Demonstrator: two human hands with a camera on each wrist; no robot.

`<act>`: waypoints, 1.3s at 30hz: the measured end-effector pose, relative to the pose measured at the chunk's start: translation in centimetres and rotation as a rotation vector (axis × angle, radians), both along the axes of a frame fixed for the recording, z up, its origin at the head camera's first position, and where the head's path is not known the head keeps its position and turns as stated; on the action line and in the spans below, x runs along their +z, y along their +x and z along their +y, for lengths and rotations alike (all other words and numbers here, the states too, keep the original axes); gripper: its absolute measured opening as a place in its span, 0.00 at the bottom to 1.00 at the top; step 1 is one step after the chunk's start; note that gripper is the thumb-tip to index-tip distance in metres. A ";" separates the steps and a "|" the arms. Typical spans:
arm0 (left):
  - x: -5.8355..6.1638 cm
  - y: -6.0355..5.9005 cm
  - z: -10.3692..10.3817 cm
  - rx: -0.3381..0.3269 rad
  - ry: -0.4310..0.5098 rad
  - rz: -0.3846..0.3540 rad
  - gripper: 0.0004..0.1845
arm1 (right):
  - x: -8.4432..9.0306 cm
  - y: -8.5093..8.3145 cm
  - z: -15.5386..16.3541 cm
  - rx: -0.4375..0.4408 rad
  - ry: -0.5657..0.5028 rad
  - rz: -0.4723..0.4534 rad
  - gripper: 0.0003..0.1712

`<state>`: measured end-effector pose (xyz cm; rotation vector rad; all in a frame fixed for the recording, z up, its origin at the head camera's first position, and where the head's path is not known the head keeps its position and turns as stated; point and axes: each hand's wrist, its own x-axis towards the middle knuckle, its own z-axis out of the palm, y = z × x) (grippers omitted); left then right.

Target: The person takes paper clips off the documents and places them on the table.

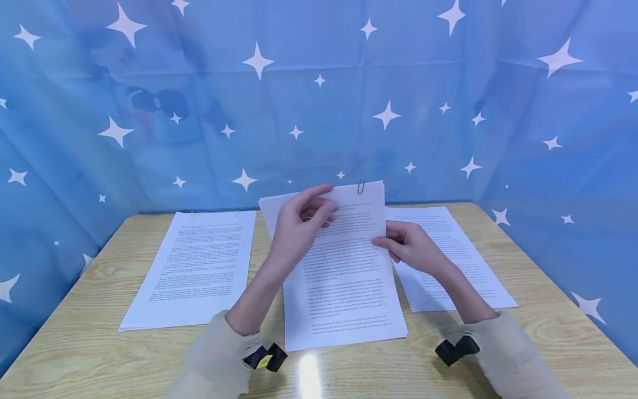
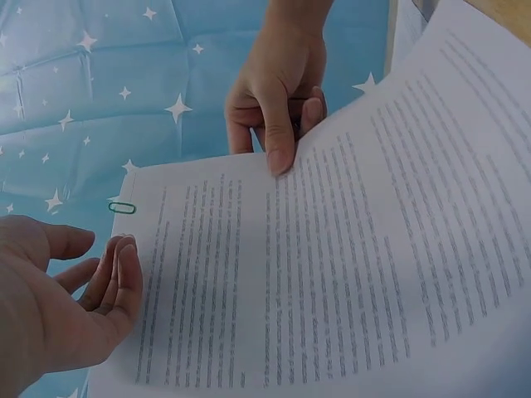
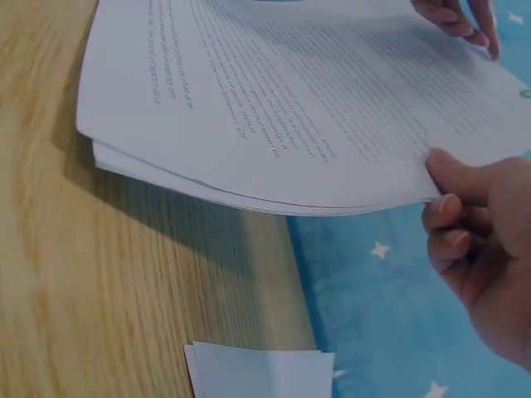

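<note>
A stack of printed sheets [image 1: 344, 277] lies in the middle of the wooden table [image 1: 99, 360], its far end lifted off the surface. A paper clip [image 1: 360, 187] [image 2: 122, 207] sits on its top edge. My right hand [image 1: 408, 246] [image 2: 278, 99] [image 3: 481, 249] pinches the stack's right edge, thumb on top and fingers beneath. My left hand [image 1: 299, 224] [image 2: 75, 290] hovers at the stack's upper left corner near the clip, fingers loosely bent and holding nothing. In the right wrist view the stack [image 3: 290, 108] bows upward above the table [image 3: 124, 290].
A second printed stack [image 1: 199, 266] lies flat to the left and a third [image 1: 471, 255] [image 3: 257, 369] to the right, partly under my right forearm. A blue cloth with white stars [image 1: 319, 111] walls the table on three sides.
</note>
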<state>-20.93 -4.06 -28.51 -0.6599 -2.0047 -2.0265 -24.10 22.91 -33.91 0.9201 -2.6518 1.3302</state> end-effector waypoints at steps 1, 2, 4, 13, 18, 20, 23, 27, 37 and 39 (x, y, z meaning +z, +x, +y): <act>0.1 0.0 0.2 -0.003 0.005 -0.001 0.19 | 0.0 0.0 0.0 -0.004 0.001 0.000 0.12; 0.2 0.0 0.4 -0.005 0.011 -0.002 0.19 | 0.0 0.0 0.0 -0.005 0.003 0.000 0.12; 0.4 0.1 0.9 -0.006 0.019 -0.002 0.19 | 0.0 0.1 0.0 -0.009 0.008 -0.002 0.12; 1.0 0.1 2.4 -0.037 0.038 0.001 0.19 | 0.3 0.3 -0.2 -0.019 0.030 -0.004 0.13; 1.1 -0.1 3.0 -0.085 0.052 0.010 0.18 | 0.2 0.3 -0.2 -0.021 0.030 0.008 0.11; 1.0 -0.2 3.2 -0.094 0.052 0.016 0.18 | 0.2 0.3 -0.2 -0.017 0.028 0.014 0.10; 0.9 -0.2 3.3 -0.098 0.049 0.028 0.16 | 0.2 0.3 -0.2 -0.019 0.029 0.017 0.10; 0.8 -0.2 3.4 -0.105 0.062 0.051 0.11 | 0.3 0.3 -0.2 -0.030 0.038 0.001 0.10; 0.8 -0.3 3.3 -0.076 0.060 0.076 0.06 | 0.3 0.1 -0.1 0.001 0.016 -0.006 0.09; 0.9 -0.3 3.2 -0.072 0.059 0.082 0.06 | 0.3 0.1 -0.1 0.006 0.010 -0.004 0.09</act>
